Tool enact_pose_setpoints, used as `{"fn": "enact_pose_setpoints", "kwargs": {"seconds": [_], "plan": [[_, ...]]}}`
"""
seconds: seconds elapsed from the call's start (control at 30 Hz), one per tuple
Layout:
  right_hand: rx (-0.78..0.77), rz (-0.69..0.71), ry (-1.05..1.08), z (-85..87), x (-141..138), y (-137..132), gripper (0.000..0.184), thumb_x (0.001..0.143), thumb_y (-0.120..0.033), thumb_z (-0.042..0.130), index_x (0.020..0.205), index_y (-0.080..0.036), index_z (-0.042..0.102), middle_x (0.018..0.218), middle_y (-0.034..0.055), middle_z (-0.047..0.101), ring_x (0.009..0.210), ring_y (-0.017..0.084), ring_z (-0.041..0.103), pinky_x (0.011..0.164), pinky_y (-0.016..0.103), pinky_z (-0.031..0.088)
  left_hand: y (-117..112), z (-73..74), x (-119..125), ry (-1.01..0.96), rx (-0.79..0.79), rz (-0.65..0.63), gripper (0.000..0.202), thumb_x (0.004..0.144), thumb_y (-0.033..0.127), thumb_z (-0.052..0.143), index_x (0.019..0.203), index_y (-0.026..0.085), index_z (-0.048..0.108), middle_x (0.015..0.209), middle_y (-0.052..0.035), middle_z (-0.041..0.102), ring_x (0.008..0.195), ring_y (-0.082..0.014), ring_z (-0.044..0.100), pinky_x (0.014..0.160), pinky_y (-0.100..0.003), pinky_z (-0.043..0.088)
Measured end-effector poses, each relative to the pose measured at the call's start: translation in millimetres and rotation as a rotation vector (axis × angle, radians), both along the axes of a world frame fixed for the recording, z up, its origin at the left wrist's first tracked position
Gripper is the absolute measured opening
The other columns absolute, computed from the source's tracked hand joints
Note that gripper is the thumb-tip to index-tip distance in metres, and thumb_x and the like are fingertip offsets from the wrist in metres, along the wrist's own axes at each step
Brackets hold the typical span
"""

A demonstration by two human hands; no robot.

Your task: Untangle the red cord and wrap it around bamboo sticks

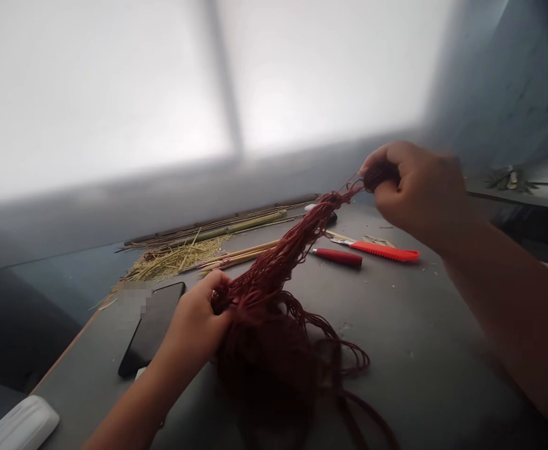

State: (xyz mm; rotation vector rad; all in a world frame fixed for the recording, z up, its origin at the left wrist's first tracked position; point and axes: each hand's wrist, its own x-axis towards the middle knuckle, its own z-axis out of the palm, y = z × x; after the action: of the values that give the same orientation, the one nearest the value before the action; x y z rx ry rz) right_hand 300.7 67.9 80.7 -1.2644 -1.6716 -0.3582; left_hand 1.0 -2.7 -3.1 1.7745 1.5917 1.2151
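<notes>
A tangled hank of dark red yarn [286, 253] stretches on a slant between my two hands, above the grey table. My left hand [208, 312] is closed around its lower part at left of centre. Higher up and to the right, my right hand [408, 181] grips a small dark bundle at the yarn's upper end, with thin strands running from it. Loose loops hang below and to the right of my left hand. The lowest part of the yarn is dark and blurred, so its shape there is hard to make out.
Behind the yarn lie a red-handled tool [337, 257] and an orange-red utility knife [384, 251]. Thin sticks and green stalks [236, 228] lie along the back beside straw-like shavings [173, 262]. A black phone [154, 328] is at left, a white object [20, 425] at the lower left corner.
</notes>
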Motion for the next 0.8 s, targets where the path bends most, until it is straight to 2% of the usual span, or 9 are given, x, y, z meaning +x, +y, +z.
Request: {"fn": "enact_pose_setpoints", "kwargs": {"seconds": [0.1,0.17,0.3,0.37,0.43,0.5,0.6,0.7,0.8], "plan": [[0.027,0.006,0.129,1.0,3,4,0.024,0.076,-0.003,0.053,0.087,-0.023,0.060,0.088,0.0075,0.073,0.083,0.027,0.066,0.085,0.040,0.046,1,0.1,-7,0.212,-0.011,-0.003,0.026,0.067,0.015,0.072,0.090,0.027,0.073,0.083,-0.0002,0.072,0.070,-0.0187,0.060,0.061,-0.024,0.041],[-0.004,0.073,0.156,-2.5,-3,4,0.021,0.076,-0.005,0.055,0.086,-0.022,0.062,0.084,0.0059,0.073,0.077,0.024,0.066,0.079,0.038,0.049,-1,1.9,-6,0.200,0.048,-0.049,0.031,0.068,0.014,0.071,0.095,0.028,0.076,0.098,-0.0043,0.073,0.089,-0.0238,0.063,0.074,-0.029,0.046],[-0.088,0.332,0.120,-13.7,-25,-11,0.016,0.075,-0.011,0.053,0.085,-0.020,0.063,0.078,0.0026,0.071,0.066,0.018,0.064,0.066,0.032,0.050,-12,10.4,5,-0.379,0.335,-0.210,0.039,0.067,0.015,0.064,0.102,0.028,0.073,0.120,-0.0049,0.065,0.125,-0.0270,0.052,0.107,-0.038,0.041],[-0.108,0.494,0.137,-18.7,-36,-26,0.014,0.076,-0.012,0.053,0.083,-0.021,0.062,0.077,0.0025,0.070,0.067,0.017,0.065,0.063,0.030,0.052,-20,13.6,14,-0.570,0.467,-0.223,0.040,0.067,0.015,0.061,0.104,0.030,0.071,0.120,-0.0019,0.065,0.129,-0.0259,0.050,0.115,-0.040,0.035],[-0.144,0.631,0.163,-22.0,-45,-41,0.015,0.077,-0.012,0.054,0.083,-0.022,0.062,0.076,0.0016,0.068,0.067,0.016,0.064,0.061,0.028,0.053,-26,12.2,22,-0.431,0.490,-0.266,0.046,0.069,0.015,0.070,0.111,0.033,0.070,0.124,-0.0029,0.066,0.131,-0.0294,0.050,0.117,-0.045,0.032],[-0.160,0.726,0.235,-23.0,-49,-51,0.017,0.077,-0.010,0.056,0.084,-0.024,0.061,0.075,0.0001,0.066,0.066,0.015,0.063,0.059,0.028,0.053,-28,5.6,27,-0.089,0.411,-0.361,0.060,0.063,0.019,0.084,0.119,0.035,0.070,0.137,-0.0072,0.062,0.138,-0.0381,0.043,0.121,-0.056,0.021],[-0.077,0.750,0.458,-19.1,-44,-45,0.016,0.079,-0.011,0.059,0.081,-0.027,0.058,0.074,-0.0009,0.062,0.067,0.016,0.062,0.057,0.029,0.050,-23,-7.3,30,0.319,0.310,-0.427,0.040,0.070,0.022,0.080,0.107,0.036,0.077,0.153,-0.0083,0.048,0.146,-0.0450,0.029,0.118,-0.066,0.013],[0.045,0.669,0.647,-9.1,-21,-15,0.014,0.081,-0.016,0.060,0.080,-0.028,0.054,0.075,0.0007,0.056,0.064,0.017,0.055,0.052,0.030,0.043,-14,-11.8,26,0.435,0.295,-0.375,0.029,0.074,0.013,0.067,0.095,0.029,0.080,0.154,-0.0118,0.046,0.143,-0.0438,0.036,0.113,-0.065,0.029],[0.125,0.554,0.605,3.3,12,21,0.014,0.085,-0.029,0.054,0.075,-0.027,0.044,0.062,0.0007,0.046,0.060,0.019,0.053,0.049,0.032,0.038,-8,-6.2,18,0.287,0.236,-0.273,0.021,0.065,0.010,0.068,0.078,0.024,0.078,0.140,-0.0162,0.060,0.131,-0.0444,0.051,0.108,-0.060,0.039]]}}
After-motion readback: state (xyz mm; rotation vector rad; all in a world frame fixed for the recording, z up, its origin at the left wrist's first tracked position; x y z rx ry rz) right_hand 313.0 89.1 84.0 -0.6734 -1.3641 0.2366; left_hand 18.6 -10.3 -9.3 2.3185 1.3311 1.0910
